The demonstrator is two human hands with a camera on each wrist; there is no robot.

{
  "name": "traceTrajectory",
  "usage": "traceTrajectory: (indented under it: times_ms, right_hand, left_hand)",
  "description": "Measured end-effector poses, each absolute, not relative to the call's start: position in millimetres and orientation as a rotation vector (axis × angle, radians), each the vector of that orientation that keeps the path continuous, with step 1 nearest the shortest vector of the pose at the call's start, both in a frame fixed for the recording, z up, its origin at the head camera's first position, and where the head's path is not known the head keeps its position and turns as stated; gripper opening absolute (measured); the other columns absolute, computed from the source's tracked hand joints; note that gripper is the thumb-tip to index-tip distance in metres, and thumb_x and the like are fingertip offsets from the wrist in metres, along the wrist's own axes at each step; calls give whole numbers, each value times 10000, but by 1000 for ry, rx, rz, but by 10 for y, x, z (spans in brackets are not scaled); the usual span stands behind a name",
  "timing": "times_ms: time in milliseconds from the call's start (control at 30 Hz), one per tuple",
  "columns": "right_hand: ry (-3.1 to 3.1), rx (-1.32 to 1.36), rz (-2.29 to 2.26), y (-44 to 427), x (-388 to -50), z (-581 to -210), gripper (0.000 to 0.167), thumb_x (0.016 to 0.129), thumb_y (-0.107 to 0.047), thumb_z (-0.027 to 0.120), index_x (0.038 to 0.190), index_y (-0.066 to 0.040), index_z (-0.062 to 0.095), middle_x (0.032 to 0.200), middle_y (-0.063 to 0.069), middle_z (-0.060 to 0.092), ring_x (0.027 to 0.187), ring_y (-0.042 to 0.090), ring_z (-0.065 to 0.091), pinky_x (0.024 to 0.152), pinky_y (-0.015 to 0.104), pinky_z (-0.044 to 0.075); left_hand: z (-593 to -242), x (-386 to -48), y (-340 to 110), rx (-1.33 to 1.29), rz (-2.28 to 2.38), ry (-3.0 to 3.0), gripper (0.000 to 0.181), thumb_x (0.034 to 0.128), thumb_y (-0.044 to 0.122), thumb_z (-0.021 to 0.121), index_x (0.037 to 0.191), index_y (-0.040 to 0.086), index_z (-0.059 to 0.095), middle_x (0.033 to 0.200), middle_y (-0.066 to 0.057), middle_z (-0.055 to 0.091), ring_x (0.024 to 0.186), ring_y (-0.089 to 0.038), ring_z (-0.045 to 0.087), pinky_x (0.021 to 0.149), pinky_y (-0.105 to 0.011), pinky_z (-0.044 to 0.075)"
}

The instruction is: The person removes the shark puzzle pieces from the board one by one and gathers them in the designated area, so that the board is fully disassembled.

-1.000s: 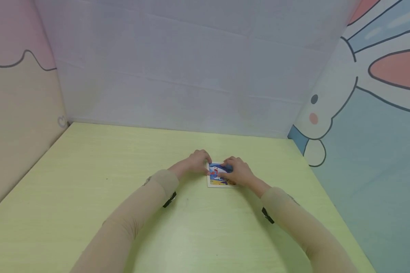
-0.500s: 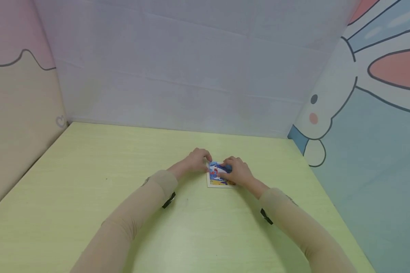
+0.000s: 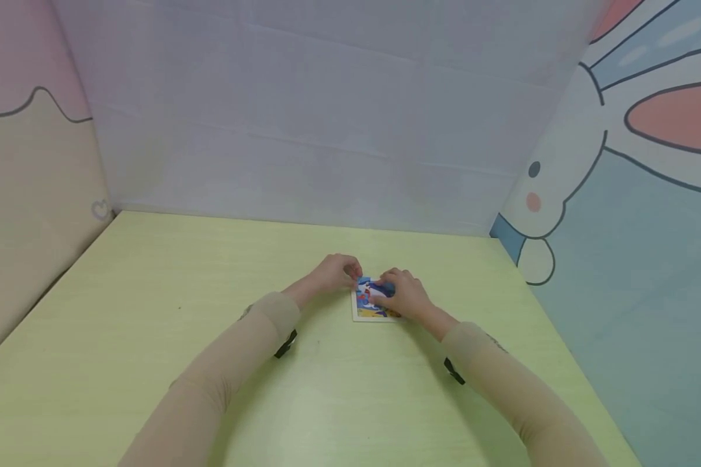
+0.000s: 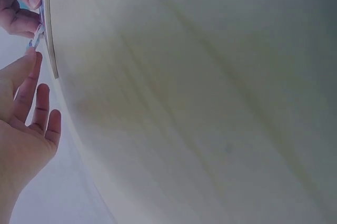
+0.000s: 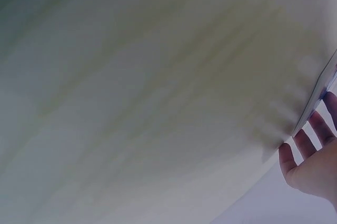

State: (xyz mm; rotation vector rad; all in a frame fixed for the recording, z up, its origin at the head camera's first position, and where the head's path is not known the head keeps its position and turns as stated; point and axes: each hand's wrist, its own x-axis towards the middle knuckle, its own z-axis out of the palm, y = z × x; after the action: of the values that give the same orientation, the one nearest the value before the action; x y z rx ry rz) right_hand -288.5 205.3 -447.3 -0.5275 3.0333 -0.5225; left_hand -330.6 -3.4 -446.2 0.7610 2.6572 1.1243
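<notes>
A small picture puzzle (image 3: 375, 312) lies flat on the table, with a white border and a blue, white, red and yellow picture. At its upper left corner, my left hand (image 3: 334, 272) holds a small thin piece (image 4: 36, 38) between thumb and index finger; the other fingers are spread, as the left wrist view shows. My right hand (image 3: 407, 293) rests on the puzzle's right side, thumb and index finger apart on the picture. Its other fingertips touch the board's edge (image 5: 310, 107) in the right wrist view. The puzzle's right part is hidden under this hand.
The pale yellow table (image 3: 210, 272) spreads around the puzzle. A plain light cloth wall (image 3: 304, 117) stands behind it, and a printed wall with a rabbit (image 3: 552, 162) borders the right side. Another printed wall (image 3: 29, 214) borders the left.
My left thumb has shifted up along the puzzle's left edge toward the upper left corner, closer to the index finger. The right hand and the puzzle have barely moved.
</notes>
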Motion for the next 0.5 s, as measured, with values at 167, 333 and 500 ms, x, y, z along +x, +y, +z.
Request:
traceTrajectory:
  times_ms: [167,333,500]
  right_hand:
    - [3031,-524,-503,2029,-2892,-4484,489,814,-480,690,1167,-143,660,1259,64,557,1121,281,483,938,505,370]
    - [3028,-520,-470,2022,-2905,-4491,499,816,-487,685,1178,-144,655,1271,65,554,1130,281,481,940,510,371]
    - [3031,-514,-449,2022,-2924,-4484,511,813,-497,684,1182,-146,651,1268,62,553,1128,279,479,949,506,370]
  left_hand:
    - [-4466,-3315,-74,816,1151,2661,149,801,92,741,926,110,663,917,-18,703,888,-153,640,875,-334,475]
    - [-4437,-3309,-115,863,1166,2670,148,797,91,744,925,101,672,900,-17,711,868,-149,645,844,-316,492]
    - [-4396,-3327,-176,879,1165,2693,152,804,106,741,940,105,674,914,-15,709,870,-146,649,846,-318,490]
